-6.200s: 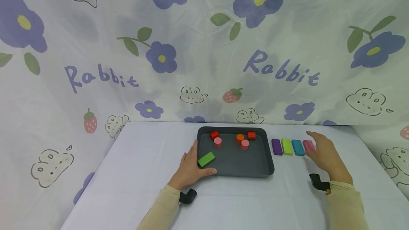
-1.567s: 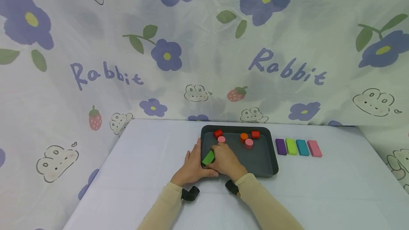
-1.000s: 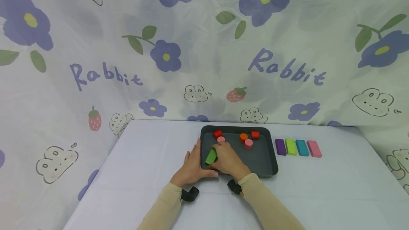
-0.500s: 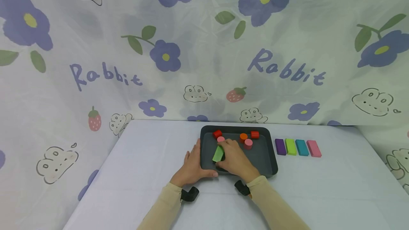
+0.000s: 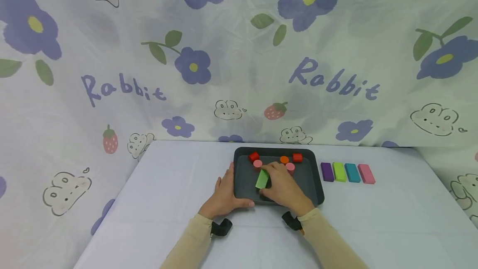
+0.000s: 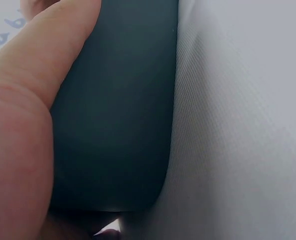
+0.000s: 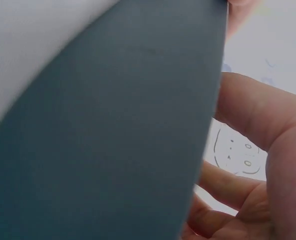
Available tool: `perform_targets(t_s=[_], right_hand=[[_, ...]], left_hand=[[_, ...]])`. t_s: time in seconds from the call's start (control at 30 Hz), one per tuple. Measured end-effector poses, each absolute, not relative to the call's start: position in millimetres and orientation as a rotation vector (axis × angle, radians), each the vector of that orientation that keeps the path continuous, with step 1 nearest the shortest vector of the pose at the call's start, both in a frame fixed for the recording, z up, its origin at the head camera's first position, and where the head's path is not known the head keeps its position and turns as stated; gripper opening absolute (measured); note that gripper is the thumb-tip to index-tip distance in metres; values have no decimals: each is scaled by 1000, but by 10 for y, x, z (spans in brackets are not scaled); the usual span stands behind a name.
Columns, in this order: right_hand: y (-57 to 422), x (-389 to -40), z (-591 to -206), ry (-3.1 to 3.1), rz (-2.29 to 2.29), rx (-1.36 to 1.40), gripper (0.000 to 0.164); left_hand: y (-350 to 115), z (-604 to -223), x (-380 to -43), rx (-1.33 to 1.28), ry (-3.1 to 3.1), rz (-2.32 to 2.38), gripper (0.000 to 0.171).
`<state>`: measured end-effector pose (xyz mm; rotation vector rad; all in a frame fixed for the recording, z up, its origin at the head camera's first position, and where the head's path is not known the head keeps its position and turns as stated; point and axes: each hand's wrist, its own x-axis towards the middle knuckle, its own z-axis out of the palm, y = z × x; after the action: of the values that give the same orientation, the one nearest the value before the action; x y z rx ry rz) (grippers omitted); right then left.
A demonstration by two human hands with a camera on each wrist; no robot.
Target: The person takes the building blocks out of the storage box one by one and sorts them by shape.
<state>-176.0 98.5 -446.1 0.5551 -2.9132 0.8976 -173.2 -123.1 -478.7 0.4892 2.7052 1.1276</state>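
My right hand [image 5: 284,184] pinches a green rectangular block [image 5: 262,179] between thumb and fingers over the tray's left-centre floor. The block looks tilted; whether it touches the tray is unclear, and the right wrist view shows mostly tray wall with the block hidden. My left hand [image 5: 222,194] rests at the dark grey tray's [image 5: 304,188] front left corner. Its straight fingers lie along the left side and its thumb [image 6: 43,50] along the front. Toward the back of the tray are two red pieces [image 5: 253,156], two pink cylinders [image 5: 257,165] and an orange cylinder [image 5: 284,160].
Right of the tray, a purple block [image 5: 327,172], a lime block [image 5: 339,172], a teal block [image 5: 352,172] and a pink block [image 5: 366,174] lie in a row on the white table [image 5: 168,177]. A patterned cloth [image 5: 239,32] hangs behind.
The right hand came from beside the pink block, took hold of the green block at the tray's front left and moved it rightward, turning it steeper. The left hand stays at the corner.
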Motion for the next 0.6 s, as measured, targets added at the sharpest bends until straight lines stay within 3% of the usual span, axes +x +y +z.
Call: perform_targets(t_s=[0.6], right_hand=[[1299, -1682, -4425, -2912, 865, 495, 66]], left_hand=[[-1226, -4818, -1748, 473, 2711, 1131, 136]])
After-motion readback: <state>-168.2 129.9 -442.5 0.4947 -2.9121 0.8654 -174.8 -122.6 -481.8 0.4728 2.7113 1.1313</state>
